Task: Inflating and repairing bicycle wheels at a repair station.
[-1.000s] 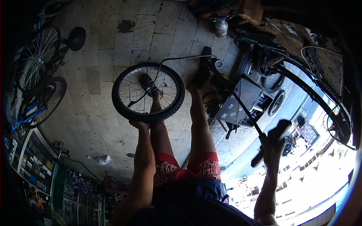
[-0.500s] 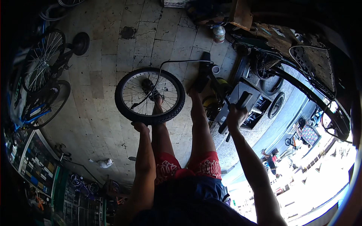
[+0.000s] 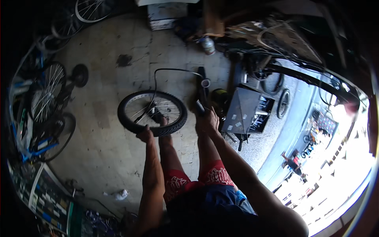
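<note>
Right hand [image 3: 208,119] swung to centre, fingers wrapping pump handle [image 3: 200,106]; left hand [image 3: 146,135] gripping wheel [image 3: 176,125]. Hose [image 3: 173,69] crosses wheel, grey box [image 3: 241,110] right of centre; pump [image 3: 205,83] axis points up-frame.

Pale floor [image 3: 94,134], glass display case [image 3: 50,197], daylight glare [image 3: 335,177]

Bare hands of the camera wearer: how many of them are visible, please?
2: the left hand grips the near edge of the knobby bicycle tyre, the right hand holds the pump handle.
</note>
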The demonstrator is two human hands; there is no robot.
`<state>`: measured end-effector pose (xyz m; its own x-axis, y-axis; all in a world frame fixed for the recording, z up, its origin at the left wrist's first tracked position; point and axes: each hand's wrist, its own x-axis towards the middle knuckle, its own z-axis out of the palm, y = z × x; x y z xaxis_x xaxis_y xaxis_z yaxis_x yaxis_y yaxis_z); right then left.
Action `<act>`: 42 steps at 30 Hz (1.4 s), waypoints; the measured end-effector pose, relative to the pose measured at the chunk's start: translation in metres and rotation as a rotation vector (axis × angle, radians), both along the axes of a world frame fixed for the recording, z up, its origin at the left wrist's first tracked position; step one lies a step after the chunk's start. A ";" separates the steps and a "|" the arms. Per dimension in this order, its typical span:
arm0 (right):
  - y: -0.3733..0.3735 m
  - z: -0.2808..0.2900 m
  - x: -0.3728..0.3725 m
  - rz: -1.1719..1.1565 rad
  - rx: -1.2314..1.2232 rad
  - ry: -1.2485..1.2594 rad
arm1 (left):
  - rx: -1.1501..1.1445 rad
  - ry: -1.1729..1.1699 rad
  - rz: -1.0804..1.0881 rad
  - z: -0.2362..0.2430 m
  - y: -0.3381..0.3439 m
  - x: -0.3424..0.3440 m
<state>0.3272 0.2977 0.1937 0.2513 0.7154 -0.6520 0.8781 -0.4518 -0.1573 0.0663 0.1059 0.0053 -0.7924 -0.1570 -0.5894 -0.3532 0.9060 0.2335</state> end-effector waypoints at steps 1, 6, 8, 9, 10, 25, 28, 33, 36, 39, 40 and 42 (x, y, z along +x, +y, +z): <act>0.014 0.015 0.029 -0.023 -0.081 0.089 | -0.003 0.002 -0.050 0.001 0.010 -0.001; 0.074 0.135 0.129 0.139 -0.198 0.083 | -0.055 -0.064 -0.395 0.036 0.073 0.020; 0.076 0.191 0.143 0.138 -0.208 0.047 | -0.057 -0.101 -0.562 0.055 0.090 0.036; 0.072 0.214 0.142 0.240 -0.251 0.040 | -0.059 -0.116 -0.628 0.064 0.095 0.043; 0.072 0.229 0.140 0.312 -0.210 0.098 | -0.069 -0.123 -0.676 0.070 0.098 0.047; 0.073 0.090 0.137 -0.654 0.192 0.211 | -0.173 -0.141 -0.930 0.088 0.101 0.061; 0.083 0.039 0.142 -0.621 0.138 0.141 | -0.187 -0.125 -0.919 0.085 0.097 0.054; 0.074 0.010 0.145 -0.595 0.065 0.090 | -0.193 -0.118 -0.894 0.087 0.089 0.049; 0.069 0.033 0.140 -0.558 0.073 0.150 | -0.181 -0.118 -0.853 0.091 0.085 0.047; 0.070 0.087 0.147 -0.173 -0.127 0.161 | -0.160 -0.121 -0.841 0.091 0.089 0.043; 0.071 0.112 0.151 -0.048 -0.240 0.123 | -0.156 -0.125 -0.831 0.091 0.091 0.043; 0.070 0.169 0.165 0.144 -0.256 0.171 | -0.143 -0.124 -0.827 0.093 0.100 0.039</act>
